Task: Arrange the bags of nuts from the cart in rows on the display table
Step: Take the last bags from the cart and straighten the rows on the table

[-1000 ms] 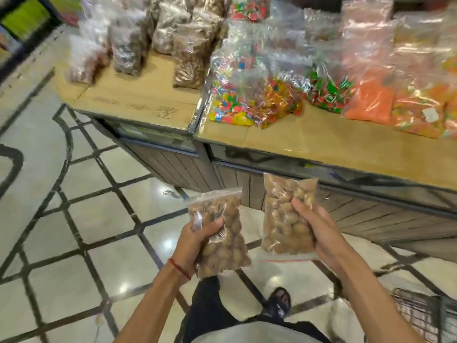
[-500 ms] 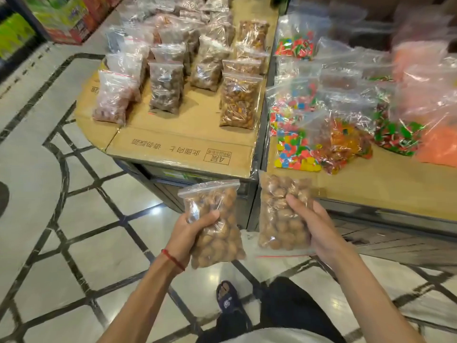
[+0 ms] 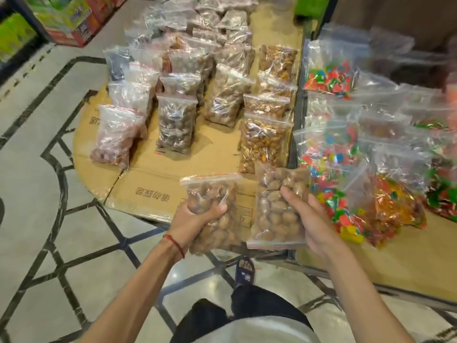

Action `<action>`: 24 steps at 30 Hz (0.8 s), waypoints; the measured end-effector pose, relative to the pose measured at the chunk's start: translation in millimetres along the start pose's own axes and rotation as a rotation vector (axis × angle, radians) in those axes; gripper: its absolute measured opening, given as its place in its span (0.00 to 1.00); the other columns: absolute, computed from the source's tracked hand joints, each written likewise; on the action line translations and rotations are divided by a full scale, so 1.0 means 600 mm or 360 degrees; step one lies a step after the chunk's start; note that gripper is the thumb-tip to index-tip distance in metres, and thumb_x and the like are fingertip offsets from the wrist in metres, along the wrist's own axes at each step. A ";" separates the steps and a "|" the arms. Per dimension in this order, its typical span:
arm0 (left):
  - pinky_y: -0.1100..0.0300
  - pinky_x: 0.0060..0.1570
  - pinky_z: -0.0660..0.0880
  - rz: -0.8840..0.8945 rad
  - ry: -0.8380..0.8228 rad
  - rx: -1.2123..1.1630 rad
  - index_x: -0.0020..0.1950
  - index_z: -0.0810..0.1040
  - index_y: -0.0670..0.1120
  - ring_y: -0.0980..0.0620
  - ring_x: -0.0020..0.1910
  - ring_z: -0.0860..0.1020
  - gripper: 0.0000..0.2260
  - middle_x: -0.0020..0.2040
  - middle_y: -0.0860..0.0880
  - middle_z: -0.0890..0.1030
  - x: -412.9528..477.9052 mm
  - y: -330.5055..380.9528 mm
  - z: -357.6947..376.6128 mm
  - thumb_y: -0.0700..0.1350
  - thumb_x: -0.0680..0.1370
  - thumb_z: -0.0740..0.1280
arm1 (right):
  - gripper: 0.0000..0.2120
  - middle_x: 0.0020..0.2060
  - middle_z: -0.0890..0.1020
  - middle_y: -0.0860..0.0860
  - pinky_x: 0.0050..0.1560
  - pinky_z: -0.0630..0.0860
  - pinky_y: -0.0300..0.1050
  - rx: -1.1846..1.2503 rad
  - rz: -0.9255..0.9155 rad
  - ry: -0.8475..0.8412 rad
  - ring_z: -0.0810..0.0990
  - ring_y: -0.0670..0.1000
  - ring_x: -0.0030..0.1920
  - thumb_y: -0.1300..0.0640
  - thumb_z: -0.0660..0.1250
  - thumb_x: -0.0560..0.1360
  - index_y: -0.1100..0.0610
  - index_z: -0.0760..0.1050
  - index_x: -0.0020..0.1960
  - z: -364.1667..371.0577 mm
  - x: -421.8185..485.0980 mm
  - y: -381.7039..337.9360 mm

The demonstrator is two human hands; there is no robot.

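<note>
My left hand [image 3: 195,219] grips a clear zip bag of brown nuts [image 3: 210,194], held upright over the near edge of the cardboard-covered display table [image 3: 153,184]. My right hand [image 3: 314,219] holds a second bag of the same nuts [image 3: 274,214] just to the right, fingers across its front. Rows of nut bags stand on the cardboard beyond: a pinkish bag [image 3: 113,139] at the left, a dark-nut bag [image 3: 176,125] in the middle and a bag of golden nuts [image 3: 264,142] at the right. The cart is out of view.
A second cardboard-topped table [image 3: 410,256] to the right carries bags of coloured candy [image 3: 346,204]. A metal divider [image 3: 295,110] runs between the two tables. Tiled floor with dark lines [image 3: 49,219] lies to the left, with shelving and boxes [image 3: 64,21] at the far left.
I have stepped closer to the table. Both hands with their bags have moved up and forward, from below the table's front to over its near edge.
</note>
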State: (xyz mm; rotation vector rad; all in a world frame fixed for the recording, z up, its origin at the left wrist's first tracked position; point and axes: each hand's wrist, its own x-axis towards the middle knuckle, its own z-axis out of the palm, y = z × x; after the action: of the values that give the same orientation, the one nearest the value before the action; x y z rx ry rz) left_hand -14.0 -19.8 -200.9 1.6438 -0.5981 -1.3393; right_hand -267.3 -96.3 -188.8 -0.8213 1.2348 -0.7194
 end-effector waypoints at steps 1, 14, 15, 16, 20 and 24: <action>0.66 0.34 0.77 0.0013 0.0025 0.0000 0.46 0.84 0.46 0.54 0.39 0.84 0.10 0.45 0.51 0.87 0.020 0.014 0.000 0.44 0.69 0.81 | 0.25 0.56 0.89 0.50 0.69 0.78 0.61 -0.0013 -0.0012 -0.0009 0.87 0.55 0.59 0.43 0.77 0.72 0.49 0.81 0.66 0.005 0.018 -0.009; 0.66 0.32 0.78 0.0037 -0.0191 0.0103 0.38 0.82 0.52 0.62 0.30 0.82 0.10 0.32 0.56 0.84 0.295 0.149 -0.019 0.41 0.75 0.79 | 0.20 0.56 0.89 0.51 0.66 0.80 0.58 0.0169 -0.0027 0.0296 0.88 0.53 0.57 0.47 0.75 0.75 0.51 0.83 0.65 0.115 0.108 -0.062; 0.66 0.31 0.78 0.0007 -0.0191 0.0082 0.41 0.83 0.51 0.62 0.30 0.82 0.08 0.33 0.56 0.85 0.310 0.164 -0.018 0.42 0.74 0.79 | 0.18 0.56 0.89 0.51 0.67 0.80 0.58 0.0188 -0.0040 0.0333 0.88 0.53 0.57 0.48 0.75 0.75 0.50 0.83 0.64 0.127 0.107 -0.063; 0.67 0.29 0.77 -0.0022 -0.0210 0.0099 0.42 0.83 0.50 0.61 0.30 0.82 0.07 0.35 0.55 0.85 0.331 0.172 -0.019 0.44 0.73 0.80 | 0.17 0.57 0.89 0.51 0.67 0.80 0.58 0.0216 -0.0051 0.0367 0.88 0.53 0.57 0.48 0.74 0.76 0.50 0.83 0.64 0.137 0.105 -0.064; 0.67 0.24 0.73 -0.0104 -0.0313 0.0165 0.38 0.80 0.47 0.60 0.25 0.79 0.10 0.29 0.54 0.82 0.384 0.209 -0.003 0.44 0.73 0.80 | 0.20 0.60 0.88 0.52 0.71 0.77 0.61 0.0306 -0.0093 0.0480 0.86 0.55 0.62 0.49 0.74 0.76 0.51 0.81 0.67 0.171 0.092 -0.068; 0.64 0.24 0.72 -0.0164 -0.0337 0.0192 0.39 0.80 0.47 0.55 0.23 0.74 0.10 0.26 0.53 0.77 0.419 0.227 0.011 0.46 0.74 0.80 | 0.19 0.58 0.89 0.53 0.66 0.80 0.60 0.0309 -0.0109 0.0620 0.88 0.56 0.59 0.49 0.74 0.77 0.52 0.82 0.67 0.187 0.083 -0.064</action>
State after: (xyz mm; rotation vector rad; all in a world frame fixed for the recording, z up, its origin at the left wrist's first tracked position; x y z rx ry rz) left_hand 76.7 -290.9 -209.6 1.6591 -0.7396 -1.5926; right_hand -149.2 -142.1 -167.3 -0.5802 1.4596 -1.0731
